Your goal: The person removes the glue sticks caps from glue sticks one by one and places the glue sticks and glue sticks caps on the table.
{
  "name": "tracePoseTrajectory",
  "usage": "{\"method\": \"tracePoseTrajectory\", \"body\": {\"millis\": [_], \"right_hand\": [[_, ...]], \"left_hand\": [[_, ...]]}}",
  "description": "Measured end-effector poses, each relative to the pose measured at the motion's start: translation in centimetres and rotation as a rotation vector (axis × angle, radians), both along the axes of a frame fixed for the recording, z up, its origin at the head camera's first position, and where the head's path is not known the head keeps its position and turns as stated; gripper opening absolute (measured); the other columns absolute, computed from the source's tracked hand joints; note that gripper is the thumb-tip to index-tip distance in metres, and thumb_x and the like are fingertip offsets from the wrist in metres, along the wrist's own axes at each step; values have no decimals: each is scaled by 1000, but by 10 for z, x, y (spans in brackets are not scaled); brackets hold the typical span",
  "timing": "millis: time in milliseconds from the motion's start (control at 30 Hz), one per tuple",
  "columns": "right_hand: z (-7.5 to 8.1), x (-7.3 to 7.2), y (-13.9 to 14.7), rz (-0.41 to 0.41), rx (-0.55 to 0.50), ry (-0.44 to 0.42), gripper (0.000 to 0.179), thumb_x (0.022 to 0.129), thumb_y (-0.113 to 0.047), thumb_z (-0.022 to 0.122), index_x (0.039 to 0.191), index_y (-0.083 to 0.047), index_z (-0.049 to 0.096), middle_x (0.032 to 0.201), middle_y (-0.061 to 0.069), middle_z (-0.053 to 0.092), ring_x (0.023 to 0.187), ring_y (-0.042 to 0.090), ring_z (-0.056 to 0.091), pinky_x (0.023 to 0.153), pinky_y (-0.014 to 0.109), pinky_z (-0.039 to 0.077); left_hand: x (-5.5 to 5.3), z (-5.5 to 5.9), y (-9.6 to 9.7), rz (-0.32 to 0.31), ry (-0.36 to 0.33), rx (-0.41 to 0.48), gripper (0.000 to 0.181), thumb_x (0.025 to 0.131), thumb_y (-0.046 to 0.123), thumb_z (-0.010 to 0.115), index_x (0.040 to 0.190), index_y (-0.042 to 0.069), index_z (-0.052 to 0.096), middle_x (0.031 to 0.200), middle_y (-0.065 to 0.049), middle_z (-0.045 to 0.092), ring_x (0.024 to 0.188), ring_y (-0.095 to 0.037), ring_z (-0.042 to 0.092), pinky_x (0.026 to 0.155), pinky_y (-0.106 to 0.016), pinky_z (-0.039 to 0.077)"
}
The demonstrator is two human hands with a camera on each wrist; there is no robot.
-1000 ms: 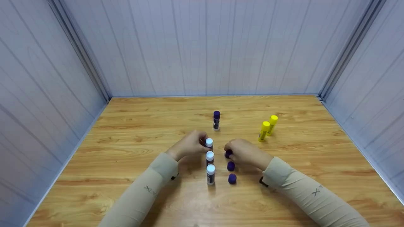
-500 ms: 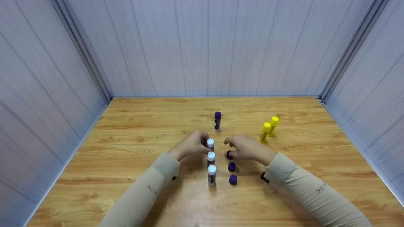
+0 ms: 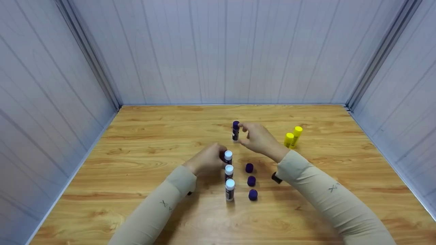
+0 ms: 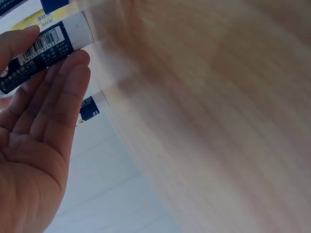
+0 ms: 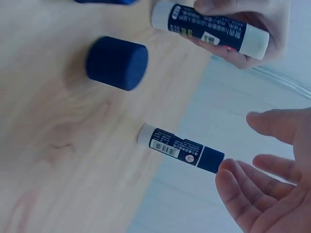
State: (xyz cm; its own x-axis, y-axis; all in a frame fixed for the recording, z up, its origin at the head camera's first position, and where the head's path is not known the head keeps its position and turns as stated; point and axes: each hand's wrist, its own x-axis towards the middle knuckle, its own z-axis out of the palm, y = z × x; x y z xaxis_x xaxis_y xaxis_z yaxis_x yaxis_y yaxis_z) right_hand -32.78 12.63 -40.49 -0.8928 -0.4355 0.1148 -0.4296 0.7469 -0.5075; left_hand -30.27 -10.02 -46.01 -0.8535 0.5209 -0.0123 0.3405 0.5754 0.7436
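My left hand (image 3: 207, 159) grips an upright, uncapped glue stick (image 4: 46, 53) with a dark blue label and white ends, the farthest in a row of three. The other two uncapped glue sticks (image 3: 229, 172) stand nearer to me. My right hand (image 3: 260, 139) is beside a capped glue stick (image 5: 180, 149) standing farther back, its thumb and fingers spread. In the right wrist view, its fingertips are right at the dark blue cap (image 5: 211, 159) of that stick. Three loose dark caps (image 3: 251, 181) are lined up to the right of the uncapped row.
Two yellow glue sticks (image 3: 297, 136) stand at the right, past my right wrist and partly overlapping. The wood-grain table (image 3: 153, 136) is enclosed by pale panelled walls (image 3: 204, 51) at the back and both sides.
My right hand has let go of the farthest loose cap, leaving it on the table, and moved away from me to the capped glue stick. My left hand keeps its grip.
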Motion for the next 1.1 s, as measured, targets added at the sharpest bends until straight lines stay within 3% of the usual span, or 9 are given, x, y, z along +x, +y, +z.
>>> {"method": "tracePoseTrajectory", "body": {"millis": [67, 267, 467, 700, 800, 900, 1000, 1100], "right_hand": [[3, -5, -5, -17, 4, 20, 55, 101, -17, 77, 150, 0, 58, 143, 24, 67, 110, 37, 71, 93, 50, 61], [6, -26, -16, -50, 77, 19, 61, 102, -16, 75, 156, 0, 52, 157, 23, 57, 143, 43, 58, 118, 56, 50], [5, -44, -25, -72, 138, -40, 64, 104, -16, 71, 162, -3, 46, 161, 24, 52, 149, 43, 51, 122, 55, 46], [1, -57, -34, -71, 173, -98, 64, 104, -10, 68, 163, -2, 44, 163, 23, 50, 151, 42, 50, 122, 53, 47], [-2, -59, -36, -61, 193, -97, 62, 102, -3, 67, 160, 1, 46, 159, 25, 54, 144, 41, 56, 118, 51, 51], [-4, -59, -37, -41, 218, -78, 48, 100, 6, 63, 148, 4, 58, 139, 24, 67, 118, 34, 67, 102, 45, 57], [-5, -59, -38, -25, 241, -51, 31, 99, 10, 60, 129, 4, 67, 113, 19, 72, 94, 26, 63, 86, 40, 55], [-4, -58, -39, -17, 258, -23, 21, 97, 11, 61, 114, 2, 69, 102, 14, 73, 86, 24, 61, 82, 39, 55]], "left_hand": [[0, 1, 1, -1, 8, 1, 11, 88, 0, 79, 92, 10, 76, 85, -2, 75, 77, -15, 68, 78, -33, 62], [-1, 3, 2, 4, 5, -3, 14, 86, -3, 76, 92, 10, 76, 89, -6, 76, 77, -15, 68, 78, -32, 62], [0, 3, 3, 10, -9, -11, 14, 88, -3, 76, 92, 11, 76, 89, -6, 76, 78, -16, 69, 79, -33, 62], [-1, 3, 4, 3, 3, -17, 11, 91, 1, 79, 91, 11, 76, 85, -1, 74, 77, -15, 69, 78, -33, 62], [-1, 2, 4, -4, 16, -22, 10, 90, 1, 79, 90, 10, 75, 84, -1, 74, 76, -14, 67, 77, -32, 62], [-1, 3, 4, -10, 22, -30, 11, 89, -1, 78, 91, 10, 75, 86, -3, 74, 76, -14, 66, 77, -32, 61], [-2, 4, 3, -18, 17, -41, 13, 87, -3, 75, 92, 9, 74, 88, -5, 74, 77, -14, 65, 76, -32, 60], [-3, 5, 1, -21, 16, -59, 14, 86, -4, 73, 93, 9, 72, 89, -7, 73, 76, -15, 63, 75, -32, 59]]}}
